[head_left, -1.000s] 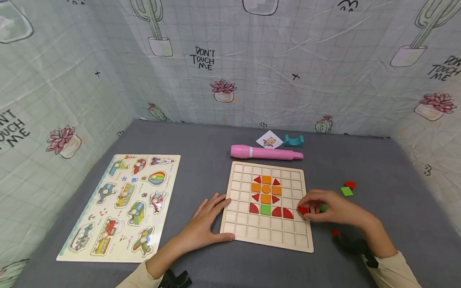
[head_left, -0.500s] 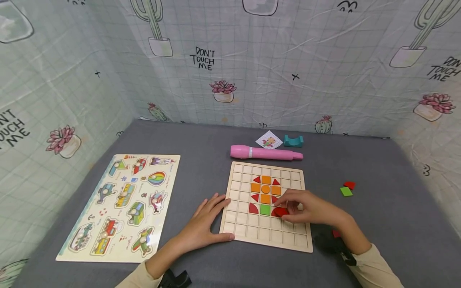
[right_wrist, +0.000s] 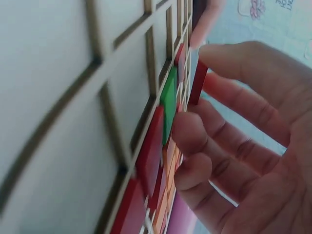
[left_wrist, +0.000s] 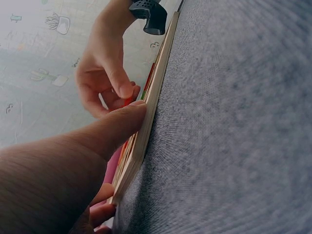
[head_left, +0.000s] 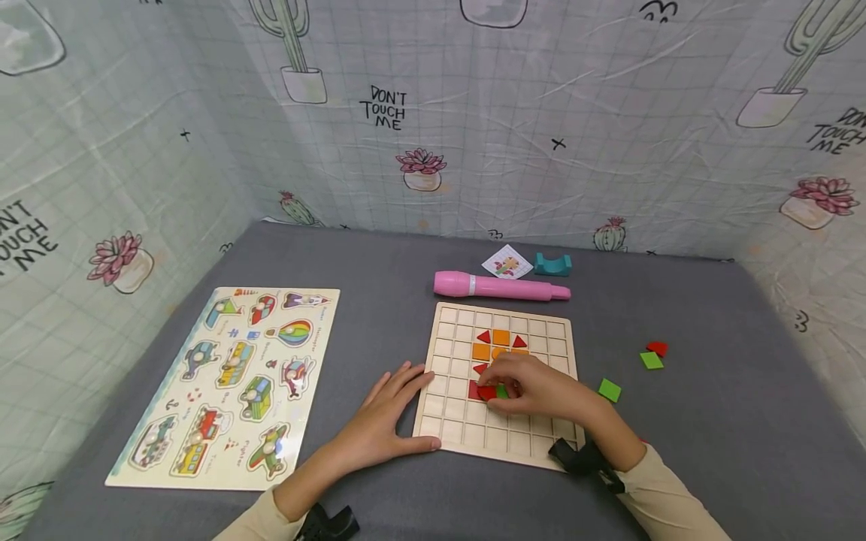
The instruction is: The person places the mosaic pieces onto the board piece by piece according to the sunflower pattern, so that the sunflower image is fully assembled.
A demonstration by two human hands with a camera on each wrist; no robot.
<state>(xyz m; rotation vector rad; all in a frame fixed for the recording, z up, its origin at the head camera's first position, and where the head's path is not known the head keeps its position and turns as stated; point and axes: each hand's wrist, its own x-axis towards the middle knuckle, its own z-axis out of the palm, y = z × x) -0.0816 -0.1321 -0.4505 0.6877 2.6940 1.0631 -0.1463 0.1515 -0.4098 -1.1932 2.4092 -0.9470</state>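
Note:
A light wooden grid board [head_left: 467,432] lies on the grey table, with orange, red and green tiles set in its cells. My left hand [head_left: 382,421] rests at the board's left edge, fingers straight and spread, thumb [left_wrist: 127,117] on its near corner. Over the board, my right hand [head_left: 534,387] pinches a red tile [right_wrist: 198,82] between thumb and fingertips. That tile is just above the red quarter-circle [head_left: 473,388] left of the green square tile [right_wrist: 168,100]. The right hand hides several set tiles from the head view.
Loose green tiles [head_left: 610,390] and a red tile [head_left: 657,348] lie right of the board. Behind it are a pink pen-like stick [head_left: 504,287], a pattern card [head_left: 507,262] and a teal holder [head_left: 552,265]. A vehicle picture puzzle [head_left: 230,391] lies on the left.
My right hand has moved left across the board, carrying the red tile from its right edge to near the green square. The left hand stays put.

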